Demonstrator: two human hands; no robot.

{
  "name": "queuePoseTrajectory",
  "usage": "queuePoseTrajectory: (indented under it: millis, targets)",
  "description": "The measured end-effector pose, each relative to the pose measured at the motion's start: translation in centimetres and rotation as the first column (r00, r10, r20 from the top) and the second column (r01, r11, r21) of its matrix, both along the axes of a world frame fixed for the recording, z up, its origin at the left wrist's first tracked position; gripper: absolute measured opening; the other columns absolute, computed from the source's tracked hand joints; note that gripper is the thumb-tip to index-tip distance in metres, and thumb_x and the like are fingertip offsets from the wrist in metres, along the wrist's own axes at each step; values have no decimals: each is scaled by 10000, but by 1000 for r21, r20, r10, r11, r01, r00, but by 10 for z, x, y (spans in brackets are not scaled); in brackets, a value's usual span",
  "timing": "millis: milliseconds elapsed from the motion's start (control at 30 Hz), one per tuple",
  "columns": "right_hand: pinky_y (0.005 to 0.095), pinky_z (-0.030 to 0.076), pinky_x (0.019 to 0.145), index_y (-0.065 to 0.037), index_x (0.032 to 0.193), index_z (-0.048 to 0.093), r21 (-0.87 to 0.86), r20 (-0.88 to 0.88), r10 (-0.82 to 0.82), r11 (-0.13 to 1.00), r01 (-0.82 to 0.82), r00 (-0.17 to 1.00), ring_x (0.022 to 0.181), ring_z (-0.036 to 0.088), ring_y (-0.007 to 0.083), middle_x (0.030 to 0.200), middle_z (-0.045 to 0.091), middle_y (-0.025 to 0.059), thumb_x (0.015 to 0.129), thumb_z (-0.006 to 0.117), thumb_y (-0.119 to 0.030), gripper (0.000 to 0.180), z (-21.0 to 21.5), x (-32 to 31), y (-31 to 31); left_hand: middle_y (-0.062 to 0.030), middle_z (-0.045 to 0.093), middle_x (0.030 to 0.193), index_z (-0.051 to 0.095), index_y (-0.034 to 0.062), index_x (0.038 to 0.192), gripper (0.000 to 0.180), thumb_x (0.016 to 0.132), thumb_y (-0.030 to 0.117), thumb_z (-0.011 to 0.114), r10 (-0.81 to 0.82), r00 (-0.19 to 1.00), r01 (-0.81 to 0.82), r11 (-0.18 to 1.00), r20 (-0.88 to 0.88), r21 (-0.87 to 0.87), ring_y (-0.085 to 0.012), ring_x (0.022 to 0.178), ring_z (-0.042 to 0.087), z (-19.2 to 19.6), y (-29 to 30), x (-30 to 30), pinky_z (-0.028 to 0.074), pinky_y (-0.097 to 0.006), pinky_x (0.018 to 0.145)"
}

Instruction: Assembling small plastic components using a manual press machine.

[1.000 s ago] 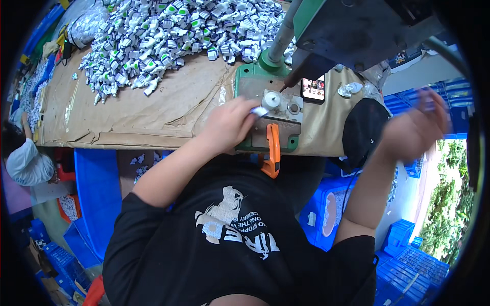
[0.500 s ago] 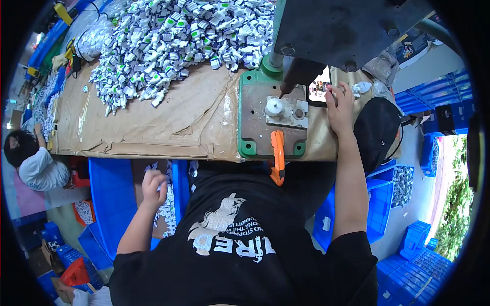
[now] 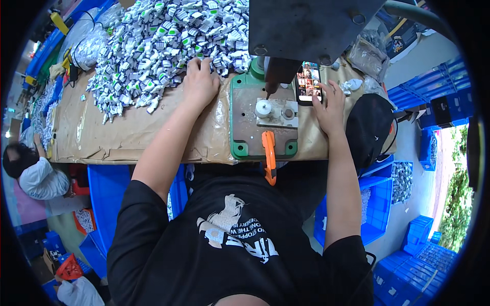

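In the head view, taking the green press base (image 3: 237, 115) as the clock's centre, the left hand (image 3: 200, 84) is at ten o'clock. Its fingers are bent at the near edge of a heap of small white-and-purple pieces (image 3: 168, 38), which spreads from ten to eleven; whether it grips one I cannot tell. The right hand, (image 3: 332, 108) at three, is open with fingers spread, its thumb by the lower corner of a lit phone (image 3: 309, 84) at two (contact is unclear). The step in hand looks like a reach into the heap; taking a piece would call for a light finger pinch.

A white round part (image 3: 263, 108) sits on the metal plate (image 3: 275, 120) at the centre, beneath the dark spindle (image 3: 272, 84). An orange handle (image 3: 269, 158) juts out at six. Creased brown paper (image 3: 168, 122) covers the table, and a black cap (image 3: 368, 127) lies at three.

Around the room, a person in a pale shirt (image 3: 43, 178) is between eight and nine, another person (image 3: 79, 291) between seven and eight, and blue crates (image 3: 403, 265) between four and five.
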State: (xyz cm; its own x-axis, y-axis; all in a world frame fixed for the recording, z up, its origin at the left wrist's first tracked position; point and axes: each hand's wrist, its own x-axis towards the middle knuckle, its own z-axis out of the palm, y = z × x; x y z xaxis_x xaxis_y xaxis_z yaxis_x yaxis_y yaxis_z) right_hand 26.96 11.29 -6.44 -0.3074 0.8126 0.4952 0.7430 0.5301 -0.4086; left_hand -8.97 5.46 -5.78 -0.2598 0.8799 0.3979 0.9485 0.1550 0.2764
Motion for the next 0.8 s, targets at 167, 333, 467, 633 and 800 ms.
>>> queuePoseTrajectory:
  millis: [167, 333, 467, 633, 800]
  targets:
    - [429, 324, 1030, -73, 1187, 572, 15, -81, 15, 1000, -14, 997, 1203, 421, 349, 1296, 469, 166, 838, 642, -244, 395, 3, 1, -2, -194, 483, 1201, 571, 40, 1124, 357, 813, 186, 666, -149, 988, 151, 988, 43, -42, -365, 1101, 530, -8, -3, -20, 464, -402, 913]
    - [432, 345, 1024, -80, 1172, 566, 23, -83, 13, 1000, -11, 996, 1190, 426, 355, 1275, 482, 162, 794, 680, -215, 417, 2, 1, -1, -215, 486, 1231, 571, 12, 1162, 403, 807, 177, 664, -181, 978, 175, 982, 100, 67, -373, 1139, 508, -6, -8, -19, 441, -403, 959]
    - [436, 348, 1018, -82, 1168, 567, 27, -71, 9, 1000, -7, 997, 1181, 428, 355, 1266, 484, 159, 788, 680, -211, 417, 3, 0, -2, -199, 513, 1195, 583, 22, 1150, 381, 819, 197, 654, -160, 987, 159, 986, 16, 42, -366, 1089, 550, -3, -5, -15, 475, -395, 911]
    - [438, 355, 1006, -81, 1103, 589, 47, -63, 35, 998, -32, 997, 1165, 435, 351, 1252, 488, 153, 783, 682, -208, 357, 1, 0, 0, -147, 593, 1008, 620, 16, 934, 235, 825, 221, 654, -80, 996, 81, 996, 30, -28, -326, 885, 614, 3, -5, -16, 508, -404, 771]
    - [437, 362, 988, -76, 977, 616, 14, -49, 37, 999, -37, 998, 1149, 442, 347, 1244, 489, 144, 777, 685, -205, 248, -2, 3, 1, -129, 610, 823, 612, 9, 892, 242, 791, 204, 713, -120, 981, 143, 979, 152, -147, -288, 783, 621, 8, -25, -20, 496, -383, 705]
